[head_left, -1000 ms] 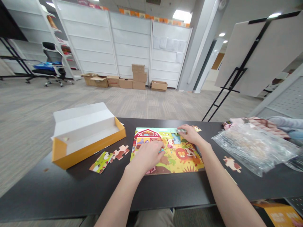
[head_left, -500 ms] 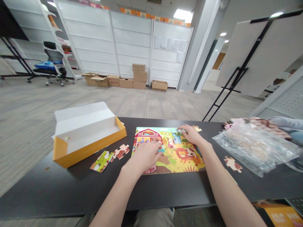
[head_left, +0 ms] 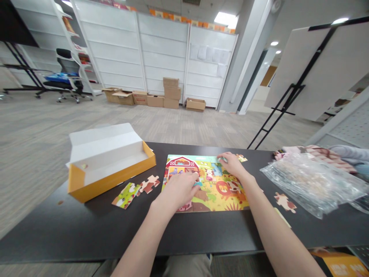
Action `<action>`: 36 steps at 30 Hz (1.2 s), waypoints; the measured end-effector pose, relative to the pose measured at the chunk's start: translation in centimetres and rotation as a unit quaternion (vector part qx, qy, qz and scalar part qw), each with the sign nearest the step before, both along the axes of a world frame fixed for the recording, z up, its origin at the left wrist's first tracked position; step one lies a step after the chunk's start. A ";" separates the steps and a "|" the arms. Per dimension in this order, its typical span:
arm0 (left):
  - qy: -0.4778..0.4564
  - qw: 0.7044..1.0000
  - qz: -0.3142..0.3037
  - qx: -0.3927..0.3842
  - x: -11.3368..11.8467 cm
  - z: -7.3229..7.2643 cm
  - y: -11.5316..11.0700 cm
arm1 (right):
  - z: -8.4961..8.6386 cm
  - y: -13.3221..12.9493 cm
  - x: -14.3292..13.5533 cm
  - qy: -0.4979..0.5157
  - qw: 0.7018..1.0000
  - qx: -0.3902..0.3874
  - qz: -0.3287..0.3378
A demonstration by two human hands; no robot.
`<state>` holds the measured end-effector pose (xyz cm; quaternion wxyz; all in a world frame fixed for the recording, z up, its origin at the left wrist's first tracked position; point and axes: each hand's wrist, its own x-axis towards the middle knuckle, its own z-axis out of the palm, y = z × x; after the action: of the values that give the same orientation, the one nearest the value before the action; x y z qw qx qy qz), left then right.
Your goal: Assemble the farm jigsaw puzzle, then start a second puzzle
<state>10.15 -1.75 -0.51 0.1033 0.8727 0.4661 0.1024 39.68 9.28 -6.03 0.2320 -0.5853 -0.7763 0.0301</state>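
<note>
A colourful farm-animal jigsaw puzzle [head_left: 215,206] lies on the black table, with a red barn at its left and a lion at lower right. My left hand [head_left: 180,190] rests over its left-middle part, fingers stretched and thumb apart, covering part of the picture. At the upper right edge, my right hand [head_left: 232,163] has its fingertips bent around a small puzzle piece, mostly hidden. Loose pieces lie about: a green joined pair [head_left: 126,195], a brown-and-pink piece [head_left: 149,184] beside it, a cow-patterned piece [head_left: 285,202] to the right, and one piece [head_left: 241,158] behind my right hand.
An open yellow box [head_left: 115,182] with a white inside stands at the left. Clear plastic bags [head_left: 311,179] and folded cloths [head_left: 328,156] lie at the right. Beyond the table are cardboard boxes [head_left: 171,93], white shelving [head_left: 161,54] and a board on a black stand [head_left: 288,100].
The view has shifted slightly. My right fingertips have moved a little at the puzzle's upper edge; my left hand stays nearly in place.
</note>
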 end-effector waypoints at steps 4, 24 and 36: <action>0.012 1.000 0.002 -0.003 0.0 0.1 0.0 | 0.0 -0.1 0.1 0.013 1.000 -0.001 0.007; 0.011 1.000 0.009 -0.010 -0.2 0.3 -0.3 | -0.2 0.3 0.9 0.055 0.998 -0.029 0.001; 0.009 1.000 0.015 -0.014 -0.3 0.8 -0.2 | -0.6 0.0 -1.1 0.003 0.999 0.014 0.051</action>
<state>9.89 -2.00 0.27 0.1098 0.8648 0.4817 0.0892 38.58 9.31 -6.61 0.2409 -0.5415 -0.8048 0.0330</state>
